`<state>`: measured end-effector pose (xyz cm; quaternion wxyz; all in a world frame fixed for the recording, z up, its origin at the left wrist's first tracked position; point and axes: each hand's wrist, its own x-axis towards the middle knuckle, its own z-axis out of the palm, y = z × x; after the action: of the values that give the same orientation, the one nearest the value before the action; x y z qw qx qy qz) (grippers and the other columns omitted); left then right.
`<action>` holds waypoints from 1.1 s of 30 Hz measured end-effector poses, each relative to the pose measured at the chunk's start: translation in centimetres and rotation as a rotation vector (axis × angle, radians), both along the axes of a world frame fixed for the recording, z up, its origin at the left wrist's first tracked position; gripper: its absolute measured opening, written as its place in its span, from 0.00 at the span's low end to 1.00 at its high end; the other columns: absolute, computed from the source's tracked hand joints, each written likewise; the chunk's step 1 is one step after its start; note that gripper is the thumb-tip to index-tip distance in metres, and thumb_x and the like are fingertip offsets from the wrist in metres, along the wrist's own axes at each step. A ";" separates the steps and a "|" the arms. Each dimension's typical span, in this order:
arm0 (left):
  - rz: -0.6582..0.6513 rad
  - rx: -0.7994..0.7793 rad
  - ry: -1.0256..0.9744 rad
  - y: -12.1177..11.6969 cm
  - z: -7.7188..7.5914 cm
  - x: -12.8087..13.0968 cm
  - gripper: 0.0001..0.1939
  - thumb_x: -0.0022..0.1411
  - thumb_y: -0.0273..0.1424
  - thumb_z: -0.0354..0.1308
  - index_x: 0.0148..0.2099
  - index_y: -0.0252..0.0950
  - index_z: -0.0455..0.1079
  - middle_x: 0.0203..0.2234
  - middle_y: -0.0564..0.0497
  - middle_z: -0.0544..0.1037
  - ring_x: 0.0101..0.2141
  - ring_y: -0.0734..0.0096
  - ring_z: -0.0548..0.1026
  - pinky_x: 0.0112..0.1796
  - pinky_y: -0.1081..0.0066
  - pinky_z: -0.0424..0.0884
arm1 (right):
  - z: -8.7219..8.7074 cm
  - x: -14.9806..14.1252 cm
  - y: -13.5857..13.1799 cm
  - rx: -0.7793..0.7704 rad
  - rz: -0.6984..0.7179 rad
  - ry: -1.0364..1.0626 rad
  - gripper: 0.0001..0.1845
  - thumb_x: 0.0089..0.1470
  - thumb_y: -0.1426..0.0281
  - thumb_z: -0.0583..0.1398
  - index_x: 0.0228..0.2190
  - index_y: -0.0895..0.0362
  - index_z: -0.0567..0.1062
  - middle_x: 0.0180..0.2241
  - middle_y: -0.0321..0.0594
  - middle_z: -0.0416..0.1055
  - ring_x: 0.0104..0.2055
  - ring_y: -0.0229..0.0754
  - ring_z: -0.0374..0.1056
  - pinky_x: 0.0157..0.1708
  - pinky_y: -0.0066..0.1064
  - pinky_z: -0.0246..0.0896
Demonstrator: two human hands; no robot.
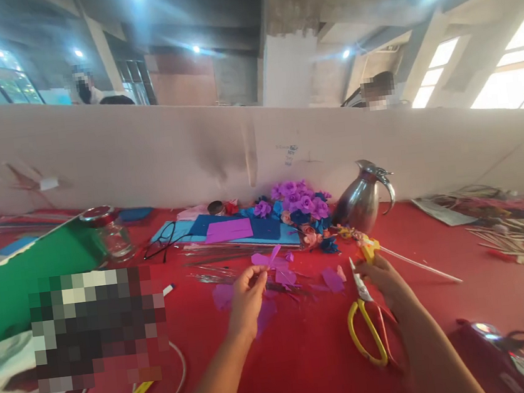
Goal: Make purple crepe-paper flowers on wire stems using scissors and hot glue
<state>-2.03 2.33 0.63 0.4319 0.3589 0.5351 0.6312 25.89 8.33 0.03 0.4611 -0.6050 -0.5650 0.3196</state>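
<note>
My left hand (pixel 248 299) is closed, thumb and fingertips pinching a purple paper petal (pixel 273 257) above the red table. My right hand (pixel 387 277) is wrapped round a yellow glue gun (pixel 369 249); a long pale glue stick (pixel 423 264) juts from its back, and its tip points left. Scissors (pixel 365 323) with one yellow and one red handle lie just beneath my right hand. Loose purple paper pieces (pixel 333 280) are scattered between the hands. Behind them sits a bunch of purple, blue and pink paper flowers (pixel 303 201).
A metal jug (pixel 359 198) stands behind my right hand. Blue and purple paper sheets (pixel 228 230), glasses (pixel 167 240) and a glass jar (pixel 114 238) lie left of centre. A blurred-out person leans in at left. Sticks (pixel 515 237) are heaped at right; a dark red device (pixel 497 352) sits near.
</note>
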 end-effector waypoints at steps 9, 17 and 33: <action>0.021 -0.095 -0.208 0.3 0.0 -0.1 0.16 0.36 0.37 0.70 0.29 0.35 0.75 0.20 0.56 0.72 0.22 0.79 0.65 0.26 0.77 0.60 | 1.6 -6.1 -4.4 -0.302 0.503 0.516 0.16 0.44 0.58 0.64 0.25 0.57 0.70 0.15 0.32 0.65 0.19 0.33 0.55 0.21 0.28 0.47; -0.020 -0.121 -0.248 0.0 0.5 0.3 0.15 0.35 0.35 0.70 0.27 0.34 0.74 0.18 0.58 0.69 0.19 0.83 0.60 0.22 0.79 0.55 | 1.1 -8.3 -5.2 -0.246 0.357 0.491 0.22 0.43 0.52 0.65 0.30 0.56 0.67 0.17 0.30 0.65 0.19 0.33 0.56 0.21 0.26 0.46; -0.005 -0.100 -0.159 0.1 0.3 0.5 0.17 0.35 0.38 0.69 0.28 0.34 0.74 0.18 0.57 0.69 0.20 0.80 0.58 0.23 0.77 0.54 | -0.4 -8.4 -4.8 -0.029 0.385 0.204 0.22 0.52 0.50 0.57 0.34 0.57 0.69 0.21 0.31 0.60 0.22 0.35 0.53 0.21 0.27 0.50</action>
<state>-1.50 2.40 0.96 0.4921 0.2870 0.5289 0.6291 17.51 3.49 -0.41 0.4377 -0.4572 -0.6159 0.4692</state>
